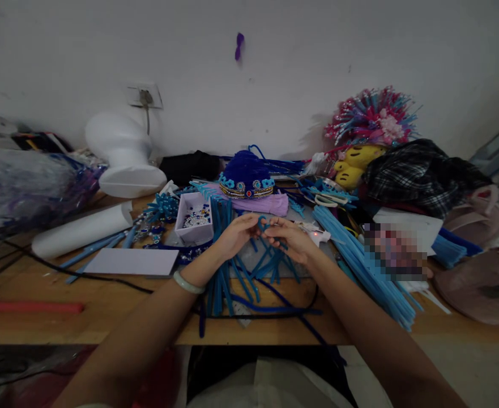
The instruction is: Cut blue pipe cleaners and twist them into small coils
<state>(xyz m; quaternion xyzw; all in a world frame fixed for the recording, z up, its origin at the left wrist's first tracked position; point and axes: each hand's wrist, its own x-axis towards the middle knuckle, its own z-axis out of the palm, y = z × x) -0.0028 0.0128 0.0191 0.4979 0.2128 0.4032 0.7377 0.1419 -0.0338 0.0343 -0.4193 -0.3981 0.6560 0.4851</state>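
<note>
1. As the two arms reach in over the bench (62,331), the left hand (237,234) has its grip nearly closed, thumb and finger pinching one side of a small blue fuzzy loop (263,221).
2. Over on the other side, the right hand (290,237) meets it, fingertips drawn together on the same loop, and there it is, between the two hands, above the bench!
3. Just below, loose blue strips (221,283) fan out over a grey mat (255,258), and a pale bracelet (188,283) rings the left wrist.
4. Right behind the hands comes the dark blue cap (246,170), trimmed with beads and a red stone, with a lilac bundle (277,204) at its foot.
5. To the left, a small box (194,234) of beads, then a white card (131,262) lying flat, and a paper roll (83,229) beyond.
6. To the right, a white tool (320,234) shows a red light beside a thick bundle of light blue stems (362,263).
7. Out at the back, a white foam head (119,147) on the left, a yellow toy (355,161) and checked cloth (423,170) on the right!
</note>
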